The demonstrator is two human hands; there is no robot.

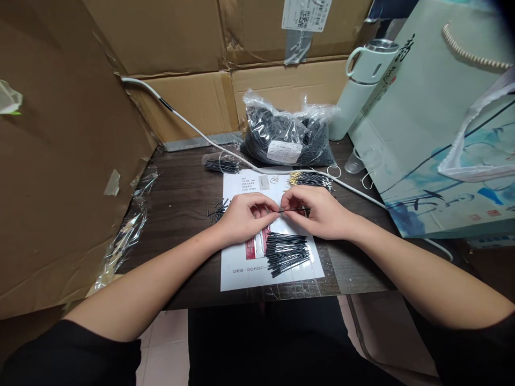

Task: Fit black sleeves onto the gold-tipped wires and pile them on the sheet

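Over a printed white sheet [241, 279], my two hands meet fingertip to fingertip. My right hand [316, 209] pinches a thin black wire [295, 209], which lies level and points left. At its left end, the thumb and fingers of my left hand [249, 217] are pressed together; what they grip is mostly hidden. Just below my hands lies a row of black wires [287, 253] on the sheet. Short black tube pieces [217, 210] are scattered left of my left hand. Behind my right hand is a bundle of wires with yellowish ends [309, 180].
A clear plastic bag full of black pieces [287, 136] stands at the back, beside a small bagged bundle [221, 163]. A white cable [193, 126] crosses the dark table [173, 214]. At right are a pale green bottle [358, 91] and paper bag [434, 123]; cardboard [60, 161] walls the left.
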